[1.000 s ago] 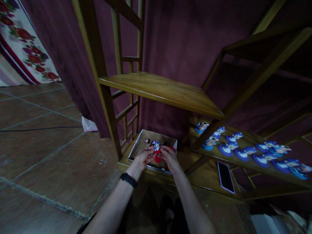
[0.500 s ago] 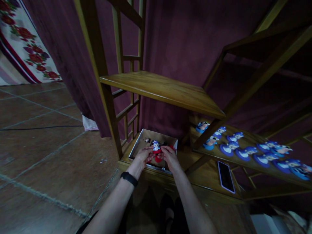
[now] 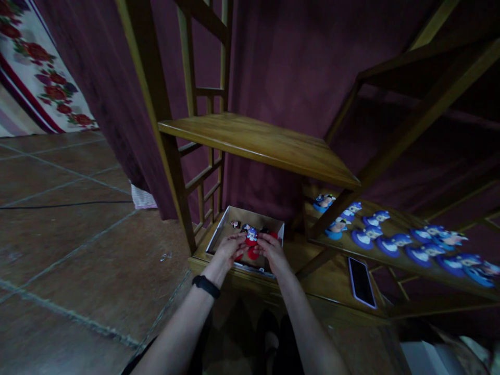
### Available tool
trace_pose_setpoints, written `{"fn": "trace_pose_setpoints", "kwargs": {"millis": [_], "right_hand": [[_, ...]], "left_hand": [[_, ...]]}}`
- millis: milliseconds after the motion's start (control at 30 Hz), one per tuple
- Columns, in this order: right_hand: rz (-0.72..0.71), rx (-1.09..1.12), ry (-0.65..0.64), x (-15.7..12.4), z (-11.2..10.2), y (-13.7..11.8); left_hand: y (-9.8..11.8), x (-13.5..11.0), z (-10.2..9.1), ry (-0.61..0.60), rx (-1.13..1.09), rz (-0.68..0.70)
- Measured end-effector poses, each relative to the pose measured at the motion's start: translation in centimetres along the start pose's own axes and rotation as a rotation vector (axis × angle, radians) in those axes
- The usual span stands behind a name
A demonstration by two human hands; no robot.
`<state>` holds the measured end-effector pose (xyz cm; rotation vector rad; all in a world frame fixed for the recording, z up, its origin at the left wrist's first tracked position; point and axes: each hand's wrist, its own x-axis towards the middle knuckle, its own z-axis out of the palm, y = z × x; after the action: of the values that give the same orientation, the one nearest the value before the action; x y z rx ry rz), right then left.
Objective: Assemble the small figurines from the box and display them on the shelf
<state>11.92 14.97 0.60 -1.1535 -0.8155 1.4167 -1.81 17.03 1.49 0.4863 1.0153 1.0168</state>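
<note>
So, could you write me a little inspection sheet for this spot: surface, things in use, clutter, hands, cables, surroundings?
Surface: wooden ledge bearing an open box.
Things: figurine on a red base, held over the box; small pieces inside, hard to make out.
Clutter: phone on the ledge; pale scrap on the floor.
Hands: left hand and right hand grip the figurine from either side.
Cables: one dark cable along the floor.
Surroundings: figures on purple or blue bases on a shelf; curtain behind.
</note>
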Motion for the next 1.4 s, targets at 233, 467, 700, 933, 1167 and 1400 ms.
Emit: {"fn": "trace_pose_setpoints", "kwargs": {"millis": [233, 467, 700, 933, 1167, 1400], "right_hand": [[-0.124, -0.101, 0.041, 0.4, -0.1, 0.3], [-0.161, -0.097, 0.031, 1.2, -0.1, 1.1], [-0.216, -0.163, 0.028, 0.8, 0.1, 0.6], [-0.126, -0.141, 0.040, 0.6, 0.0, 0.3], [-0.005, -0.006, 0.062, 0.2, -0.1, -0.1], [0.019, 0.044, 0.058, 0.3, -0.3, 0.0]], "left_hand": [[-0.1, 0.1, -0.3, -0.083, 0.006, 0.025], [0.0, 0.1, -0.3, -0.070, 0.043, 0.122], [0.2, -0.1, -0.2, -0.077, 0.018, 0.145], [0.3, 0.0, -0.2, -0.086, 0.072, 0.107], [0.5, -0.6, 0.0, -0.132, 0.072, 0.013], [0.4, -0.5, -0.1, -0.199, 0.082, 0.021]]}}
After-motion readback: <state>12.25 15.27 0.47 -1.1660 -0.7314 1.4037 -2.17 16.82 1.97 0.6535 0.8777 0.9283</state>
